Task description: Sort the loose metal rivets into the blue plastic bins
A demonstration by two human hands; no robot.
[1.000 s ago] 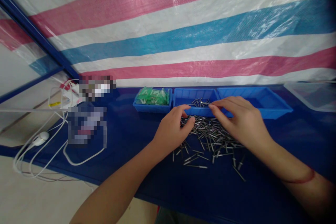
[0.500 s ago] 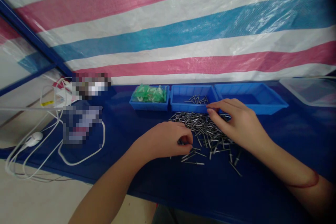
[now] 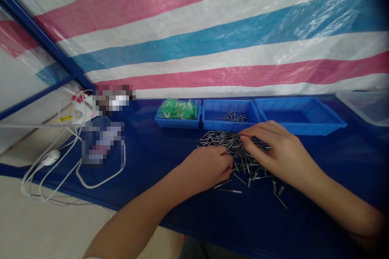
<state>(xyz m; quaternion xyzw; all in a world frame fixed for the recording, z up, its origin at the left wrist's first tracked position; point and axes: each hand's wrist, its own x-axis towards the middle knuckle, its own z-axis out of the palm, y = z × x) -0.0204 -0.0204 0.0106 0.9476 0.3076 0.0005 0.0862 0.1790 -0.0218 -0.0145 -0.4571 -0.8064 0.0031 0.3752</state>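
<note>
A pile of silver blind rivets (image 3: 223, 138) lies loose on the dark blue tabletop. My left hand (image 3: 211, 166) is closed, knuckles up, at the pile's near left edge; its curled fingers hide whatever is in them. Over the right side of the pile reaches my right hand (image 3: 278, 147), fingers stretched forward. Its thumb and index tips are slightly apart, touching or just above the rivets, with nothing visible between them. Behind the pile stands a blue bin (image 3: 225, 124) with several rivets inside. A few single rivets (image 3: 232, 191) are scattered toward the front.
To the left, another blue bin (image 3: 161, 122) holds green-and-clear packets (image 3: 179, 109). A larger blue bin (image 3: 326, 128) stands on the right, beside a clear plastic container (image 3: 364, 107). White cables (image 3: 100, 186) run over the table's left side. A striped sheet (image 3: 194, 44) hangs behind.
My right hand's fingertips have come down from the middle bin's front rim to the pile. My left hand has shifted right and curled further over the rivets. The whole view has shifted slightly.
</note>
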